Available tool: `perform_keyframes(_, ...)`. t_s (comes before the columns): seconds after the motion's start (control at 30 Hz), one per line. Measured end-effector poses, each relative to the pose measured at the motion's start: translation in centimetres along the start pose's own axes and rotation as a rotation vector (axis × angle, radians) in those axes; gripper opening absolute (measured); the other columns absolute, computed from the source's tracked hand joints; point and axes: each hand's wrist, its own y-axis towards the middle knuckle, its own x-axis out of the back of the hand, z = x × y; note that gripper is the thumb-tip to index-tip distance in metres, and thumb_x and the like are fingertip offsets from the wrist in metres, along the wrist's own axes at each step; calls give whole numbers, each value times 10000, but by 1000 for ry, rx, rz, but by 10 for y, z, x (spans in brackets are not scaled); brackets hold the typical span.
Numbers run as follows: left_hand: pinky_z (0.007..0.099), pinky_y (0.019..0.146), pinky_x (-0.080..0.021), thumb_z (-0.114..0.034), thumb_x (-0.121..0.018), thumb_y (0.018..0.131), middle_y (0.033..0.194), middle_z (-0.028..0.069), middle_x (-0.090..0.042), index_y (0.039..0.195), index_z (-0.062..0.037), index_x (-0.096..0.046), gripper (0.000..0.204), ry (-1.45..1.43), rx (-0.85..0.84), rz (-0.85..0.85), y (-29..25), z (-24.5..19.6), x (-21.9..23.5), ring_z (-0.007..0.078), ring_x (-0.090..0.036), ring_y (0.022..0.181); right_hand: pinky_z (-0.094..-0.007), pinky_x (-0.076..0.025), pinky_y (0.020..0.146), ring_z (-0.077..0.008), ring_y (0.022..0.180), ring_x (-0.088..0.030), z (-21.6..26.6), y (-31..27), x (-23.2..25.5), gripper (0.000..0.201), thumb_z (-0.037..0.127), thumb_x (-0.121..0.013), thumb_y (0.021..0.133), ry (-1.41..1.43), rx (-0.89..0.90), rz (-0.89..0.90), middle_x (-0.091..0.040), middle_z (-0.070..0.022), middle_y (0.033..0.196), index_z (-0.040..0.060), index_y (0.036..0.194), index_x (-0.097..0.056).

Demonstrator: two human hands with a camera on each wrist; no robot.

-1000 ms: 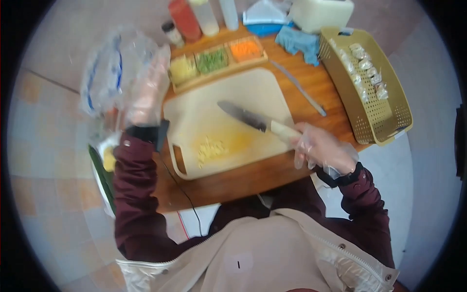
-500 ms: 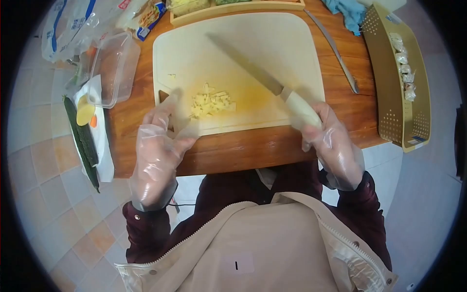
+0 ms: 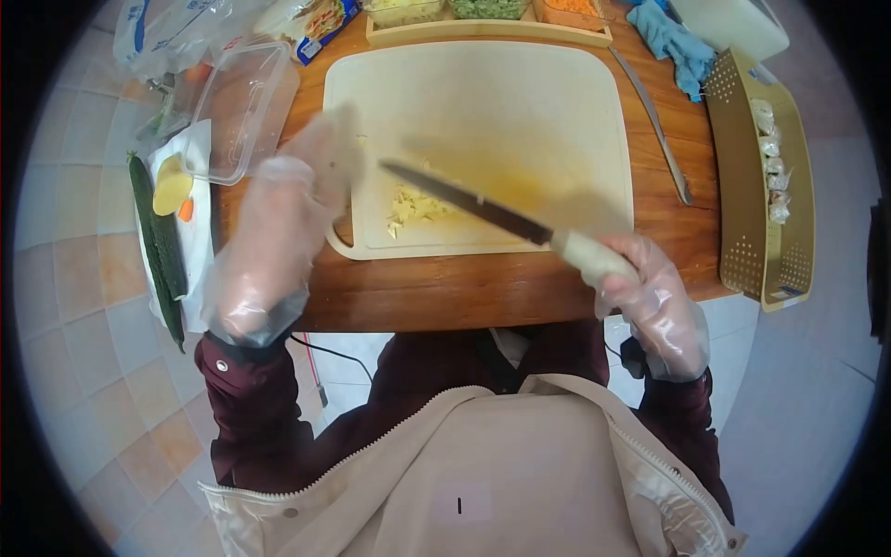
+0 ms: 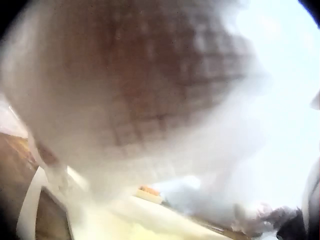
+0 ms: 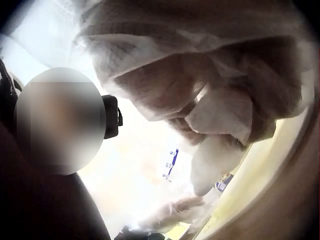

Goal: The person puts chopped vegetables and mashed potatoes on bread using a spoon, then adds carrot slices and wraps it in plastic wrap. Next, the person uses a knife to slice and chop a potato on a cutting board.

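A kitchen knife (image 3: pixel 469 203) with a pale handle is gripped by my right hand (image 3: pixel 657 311), its blade tilted over the cutting board (image 3: pixel 473 84) and pointing left. Both hands wear clear plastic gloves. Small pale yellow chopped pieces (image 3: pixel 413 209) lie on the board below the blade tip. My left hand (image 3: pixel 274 223), blurred, is at the board's left edge with its fingers reaching forward and nothing seen in them. In the right wrist view, the gloved fingers (image 5: pixel 160 85) curl about the pale handle (image 5: pixel 212 162). The left wrist view is mostly filled by glove.
Left of the board are a clear plastic box (image 3: pixel 243 111), a cucumber (image 3: pixel 160 246) and a cut yellow piece (image 3: pixel 173 186) on white paper. Behind stands a wooden tray (image 3: pixel 487 33) of shredded vegetables. A long metal strip (image 3: pixel 654 121) and perforated basket (image 3: pixel 742 186) are right.
My left hand came back from the plastic bag at the far left to the board's near-left side, then shifted slightly forward and left. The knife stays in my right hand. The head view tilted down.
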Motion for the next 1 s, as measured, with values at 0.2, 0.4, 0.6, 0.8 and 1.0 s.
perform_keyframes(0.2, 383, 1222, -334, -64, -358, 1049, 1561, 179, -520, 1564, 26, -470, 534, 24, -42, -100, 11, -10, 6, 235, -476, 1446, -268, -419, 763, -102, 849, -497, 9, 14, -3, 742, 630, -551, 1044, -155, -18, 455, -563, 11, 965, -10, 1413, -619)
perform_keyframes(0.4, 321, 1137, -414, 180, -397, 797, 1393, 201, -644, 1448, 80, -563, 679, 134, -74, -9, 21, 2, -12, 242, -594, 1313, -231, -414, 669, -76, 804, -536, 14, 7, -1, 737, 590, -640, 1007, -196, -126, 138, -602, -13, 953, -39, 1391, -606)
perform_keyframes(0.6, 362, 1132, -429, 95, -409, 876, 1393, 185, -648, 1435, 42, -590, 590, 136, 12, 73, 14, -29, -27, 265, -603, 1295, -246, -443, 685, -79, 791, -536, -8, 2, 17, 685, 498, -703, 1001, -119, -72, 7, -618, -36, 1009, -56, 1385, -584)
perform_keyframes(0.8, 338, 1090, -465, 65, -429, 1015, 1371, 203, -668, 1426, 74, -583, 439, -325, -99, 103, 22, -13, -36, 262, -620, 1298, -254, -439, 708, -89, 802, -516, 2, -2, 24, 741, 589, -662, 1011, -93, 60, 86, -587, -8, 967, -62, 1362, -622)
perform_keyframes(1.0, 357, 1125, -433, -40, -538, 943, 1502, 186, -588, 1525, 35, -498, 588, -10, -128, -49, 10, -23, -4, 213, -519, 1401, -300, -472, 715, -146, 790, -586, 47, 11, 11, 600, 454, -684, 1016, -344, 61, 18, -639, -36, 910, -23, 1378, -646)
